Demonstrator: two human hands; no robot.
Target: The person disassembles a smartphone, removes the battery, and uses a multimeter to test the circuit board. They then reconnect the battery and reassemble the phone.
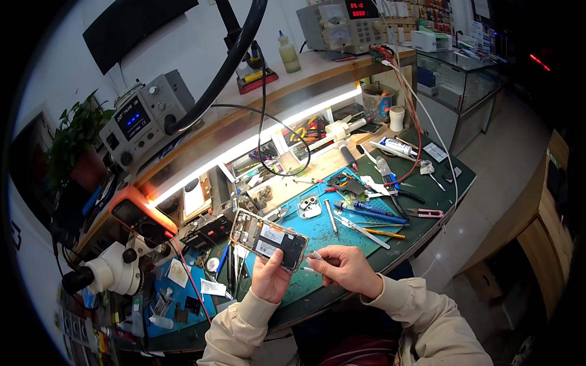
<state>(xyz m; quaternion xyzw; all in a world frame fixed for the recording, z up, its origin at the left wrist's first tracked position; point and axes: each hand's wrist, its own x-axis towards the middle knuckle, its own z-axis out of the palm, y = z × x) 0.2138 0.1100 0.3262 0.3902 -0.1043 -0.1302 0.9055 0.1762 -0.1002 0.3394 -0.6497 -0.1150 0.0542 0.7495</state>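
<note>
- Green bench (464,177), tools spread across it
- Blue mat (318,235) on the bench
- Left hand (271,282), thumb and fingers closed on an opened phone (270,240)
- The phone, above the mat, insides up
- Right hand (349,271), fingertips pinched around a small pale piece (313,255), kind unclear, beside the phone

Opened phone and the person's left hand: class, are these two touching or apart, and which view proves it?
Touching. The head view shows the left hand gripping the opened phone, its thumb overlapping the near edge.
</note>
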